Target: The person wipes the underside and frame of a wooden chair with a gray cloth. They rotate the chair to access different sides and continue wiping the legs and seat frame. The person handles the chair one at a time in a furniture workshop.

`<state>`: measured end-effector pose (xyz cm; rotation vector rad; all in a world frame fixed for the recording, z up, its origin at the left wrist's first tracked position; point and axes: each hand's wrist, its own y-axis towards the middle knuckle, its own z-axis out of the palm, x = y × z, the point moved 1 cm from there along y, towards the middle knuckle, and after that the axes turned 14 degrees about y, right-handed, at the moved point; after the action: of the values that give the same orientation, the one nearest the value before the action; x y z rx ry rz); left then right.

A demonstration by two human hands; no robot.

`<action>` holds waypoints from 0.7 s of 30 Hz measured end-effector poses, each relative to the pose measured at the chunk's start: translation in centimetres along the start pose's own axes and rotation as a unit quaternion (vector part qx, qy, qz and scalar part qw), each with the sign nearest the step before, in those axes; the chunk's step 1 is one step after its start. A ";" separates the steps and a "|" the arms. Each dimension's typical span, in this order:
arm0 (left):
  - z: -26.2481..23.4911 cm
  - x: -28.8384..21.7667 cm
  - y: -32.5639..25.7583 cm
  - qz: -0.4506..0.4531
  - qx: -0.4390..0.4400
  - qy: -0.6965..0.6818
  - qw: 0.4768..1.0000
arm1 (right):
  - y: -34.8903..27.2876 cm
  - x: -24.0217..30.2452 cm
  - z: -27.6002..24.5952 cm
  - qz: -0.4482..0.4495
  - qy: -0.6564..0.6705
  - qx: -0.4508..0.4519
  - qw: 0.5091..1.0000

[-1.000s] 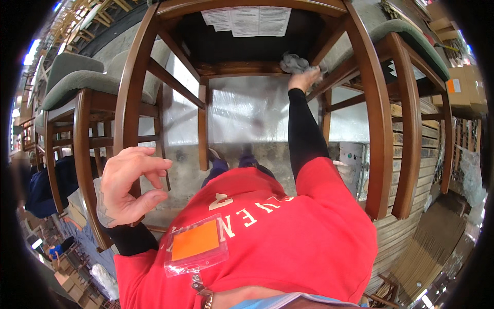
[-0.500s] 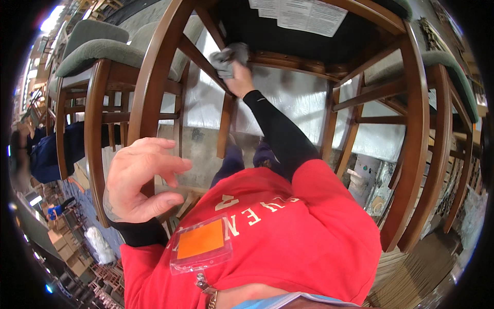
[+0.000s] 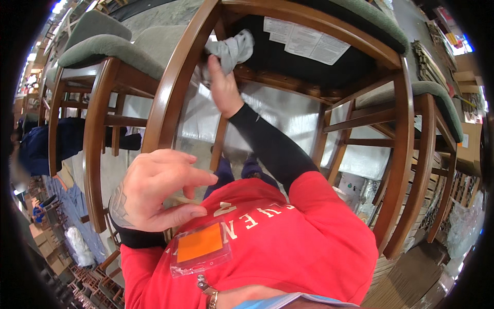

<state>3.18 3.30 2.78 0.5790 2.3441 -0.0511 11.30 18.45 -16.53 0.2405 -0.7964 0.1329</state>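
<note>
My right hand (image 3: 225, 90) grips a crumpled grey cloth (image 3: 234, 50) and presses it against the left side rail of a dark brown wooden chair (image 3: 180, 67). Above that hand is the chair's black seat underside (image 3: 267, 54), with white paper labels (image 3: 309, 42) on it. My left hand (image 3: 162, 188) hangs in front of the chair's near left leg, its fingers loosely curved and apart, holding nothing that shows. Whether it touches the leg cannot be made out.
More wooden chairs with grey-green padded seats stand at the left (image 3: 105, 51) and the right (image 3: 429, 90). At far left is a person in dark clothes (image 3: 49, 147). Clear plastic wrap (image 3: 465, 221) and cardboard boxes (image 3: 471, 136) lie at the right.
My right hand has moved up and left with the cloth along the chair's side rail. My left hand has shifted slightly right. The chair appears a little to the right in the view.
</note>
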 end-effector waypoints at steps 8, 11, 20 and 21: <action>-1.1 -1.1 1.6 0.043 0.064 0.001 0.997 | -4.3 -9.9 -12.5 -0.052 -0.511 0.094 0.853; -1.0 -0.4 1.3 0.033 0.038 -0.041 0.998 | -6.3 -13.0 -16.1 0.131 -0.503 -0.029 0.854; -1.7 0.1 0.2 0.036 0.040 -0.024 0.998 | 1.2 6.6 -1.3 -0.353 -0.280 -0.072 0.890; -1.8 0.0 0.5 0.046 0.050 -0.010 0.998 | 2.9 10.2 -0.4 -0.427 -0.407 0.004 0.807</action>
<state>2.23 4.09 4.20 0.7321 2.3021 -0.1312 18.00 21.68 -8.98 0.6685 -1.4655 -0.8877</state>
